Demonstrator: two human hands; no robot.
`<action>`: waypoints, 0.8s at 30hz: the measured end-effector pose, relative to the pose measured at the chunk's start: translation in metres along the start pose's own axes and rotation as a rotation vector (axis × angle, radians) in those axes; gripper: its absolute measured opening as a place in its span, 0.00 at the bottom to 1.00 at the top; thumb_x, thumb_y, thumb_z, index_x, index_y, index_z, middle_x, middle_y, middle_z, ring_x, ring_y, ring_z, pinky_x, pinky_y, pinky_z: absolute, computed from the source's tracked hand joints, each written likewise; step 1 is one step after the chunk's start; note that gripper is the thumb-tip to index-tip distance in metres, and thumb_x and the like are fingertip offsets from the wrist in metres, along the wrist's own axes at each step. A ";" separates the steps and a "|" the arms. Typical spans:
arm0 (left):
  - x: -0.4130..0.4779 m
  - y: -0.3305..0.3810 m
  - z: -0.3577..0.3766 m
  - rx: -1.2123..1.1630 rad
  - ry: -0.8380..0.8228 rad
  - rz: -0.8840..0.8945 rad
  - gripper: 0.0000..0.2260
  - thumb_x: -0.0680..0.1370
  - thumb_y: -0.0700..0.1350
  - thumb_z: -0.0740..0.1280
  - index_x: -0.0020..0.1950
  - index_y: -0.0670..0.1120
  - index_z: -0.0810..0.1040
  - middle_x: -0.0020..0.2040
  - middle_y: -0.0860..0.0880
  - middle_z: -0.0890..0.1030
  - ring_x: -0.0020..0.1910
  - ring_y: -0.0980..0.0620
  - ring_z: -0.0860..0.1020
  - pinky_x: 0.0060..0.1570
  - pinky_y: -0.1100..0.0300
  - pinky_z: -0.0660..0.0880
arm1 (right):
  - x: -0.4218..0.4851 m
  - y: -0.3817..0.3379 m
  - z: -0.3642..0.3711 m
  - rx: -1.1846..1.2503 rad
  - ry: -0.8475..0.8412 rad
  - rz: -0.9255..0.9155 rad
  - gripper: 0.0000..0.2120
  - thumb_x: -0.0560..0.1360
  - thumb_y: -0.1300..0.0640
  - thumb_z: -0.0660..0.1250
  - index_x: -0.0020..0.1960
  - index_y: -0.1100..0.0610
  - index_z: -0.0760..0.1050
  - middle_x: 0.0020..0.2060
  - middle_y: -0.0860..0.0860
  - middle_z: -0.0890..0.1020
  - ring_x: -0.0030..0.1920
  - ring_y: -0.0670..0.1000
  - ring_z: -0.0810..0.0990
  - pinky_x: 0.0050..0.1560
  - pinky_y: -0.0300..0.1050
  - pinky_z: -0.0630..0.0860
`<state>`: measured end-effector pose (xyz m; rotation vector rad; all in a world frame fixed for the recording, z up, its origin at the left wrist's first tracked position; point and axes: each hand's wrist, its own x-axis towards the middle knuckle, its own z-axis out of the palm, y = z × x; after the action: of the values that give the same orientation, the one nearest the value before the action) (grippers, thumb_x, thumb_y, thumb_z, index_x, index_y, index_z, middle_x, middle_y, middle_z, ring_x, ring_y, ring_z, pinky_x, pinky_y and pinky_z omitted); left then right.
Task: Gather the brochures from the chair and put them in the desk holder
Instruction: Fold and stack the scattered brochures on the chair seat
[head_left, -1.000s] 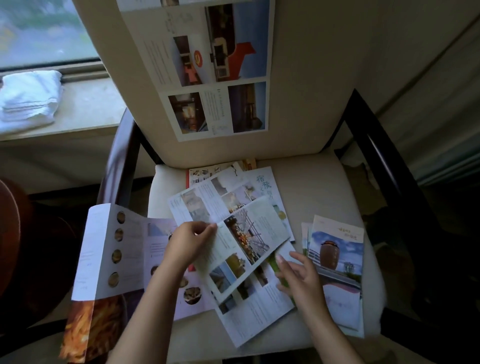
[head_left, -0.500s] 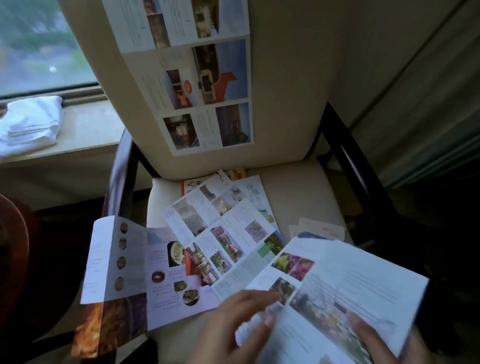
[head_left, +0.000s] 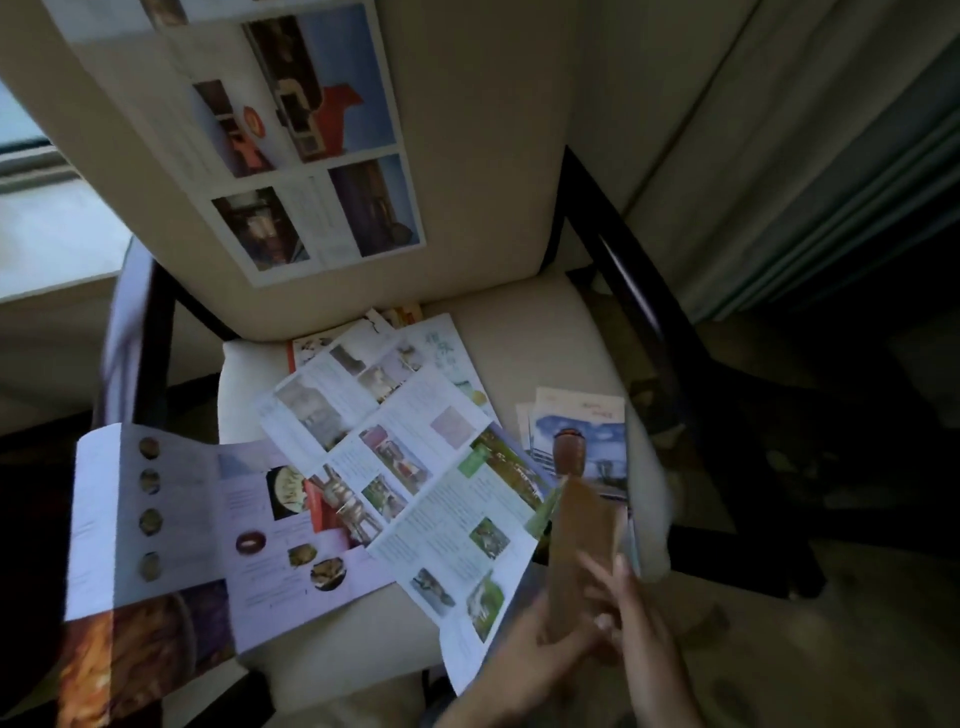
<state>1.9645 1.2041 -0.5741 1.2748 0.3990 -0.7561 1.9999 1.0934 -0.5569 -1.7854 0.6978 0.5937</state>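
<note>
Several brochures lie on the cream chair seat (head_left: 524, 332). A long unfolded photo brochure (head_left: 415, 467) runs across the middle. A purple food brochure (head_left: 197, 525) hangs over the left armrest. A small stack with a blue jar cover (head_left: 582, 436) sits at the right. Another open brochure (head_left: 291, 130) leans on the backrest. My left hand (head_left: 535, 654) and my right hand (head_left: 639, 629) together hold a folded brochure (head_left: 584, 540) upright over the seat's front right corner; its face looks brownish and blurred. No desk holder is in view.
Dark wooden armrests (head_left: 644, 322) flank the seat. A window sill (head_left: 47, 234) lies at the left, curtains (head_left: 831, 171) at the right, and patterned carpet (head_left: 779, 649) below the chair.
Both hands lifted one unfolded brochure off the pile, pulled it toward me, and folded it into a narrow upright strip. The camera tilted and shifted closer to the chair.
</note>
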 end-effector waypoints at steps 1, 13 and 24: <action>-0.002 0.003 -0.004 0.070 0.077 -0.032 0.10 0.77 0.53 0.67 0.57 0.63 0.74 0.54 0.61 0.83 0.53 0.62 0.80 0.54 0.67 0.77 | 0.003 -0.001 0.001 0.025 0.084 -0.074 0.12 0.80 0.54 0.58 0.59 0.52 0.77 0.63 0.59 0.76 0.62 0.58 0.75 0.48 0.38 0.74; -0.017 0.008 -0.049 1.125 0.646 0.470 0.18 0.64 0.49 0.72 0.52 0.54 0.76 0.54 0.54 0.78 0.52 0.50 0.74 0.44 0.58 0.74 | 0.005 0.037 0.007 0.378 -0.069 0.382 0.19 0.71 0.69 0.69 0.61 0.58 0.76 0.54 0.60 0.81 0.54 0.58 0.79 0.61 0.55 0.72; 0.042 -0.019 -0.156 1.125 0.823 -0.077 0.42 0.70 0.61 0.70 0.76 0.47 0.55 0.75 0.44 0.60 0.73 0.43 0.61 0.70 0.53 0.63 | 0.028 0.035 0.103 -0.023 -0.051 0.265 0.23 0.71 0.63 0.71 0.64 0.60 0.71 0.59 0.57 0.76 0.58 0.55 0.75 0.61 0.49 0.72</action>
<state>2.0011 1.3394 -0.6572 2.6607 0.7217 -0.4607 1.9886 1.1774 -0.6303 -1.7052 0.9029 0.8243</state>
